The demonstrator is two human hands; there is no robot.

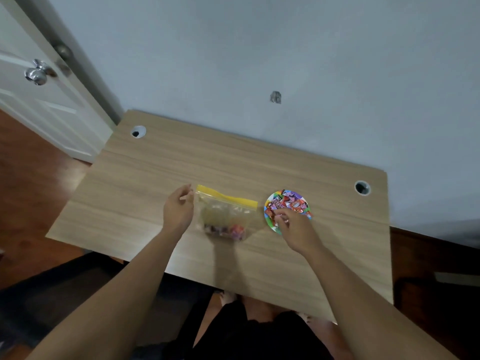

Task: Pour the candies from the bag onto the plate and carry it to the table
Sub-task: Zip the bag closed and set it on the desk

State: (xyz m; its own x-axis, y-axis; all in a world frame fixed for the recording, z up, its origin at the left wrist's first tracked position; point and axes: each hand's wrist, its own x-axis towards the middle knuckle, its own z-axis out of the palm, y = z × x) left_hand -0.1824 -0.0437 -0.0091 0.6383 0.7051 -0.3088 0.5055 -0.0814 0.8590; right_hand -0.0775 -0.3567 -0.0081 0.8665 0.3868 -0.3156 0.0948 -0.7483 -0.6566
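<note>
A clear zip bag (225,213) with a yellow top strip lies flat on the wooden desk (155,183), a few wrapped candies (228,231) at its near end. To its right sits a small colourful plate (270,203) piled with wrapped candies (291,202). My left hand (178,209) hovers just left of the bag's top corner, fingers curled and apart, holding nothing. My right hand (293,226) rests over the plate's near edge, fingertips pinched among the candies there; whether it holds one is hidden.
The desk stands against a pale blue wall, with a cable hole at its back left (138,131) and back right (362,187). A white door with a metal knob (39,74) stands to the left. Dark wooden floor surrounds the desk.
</note>
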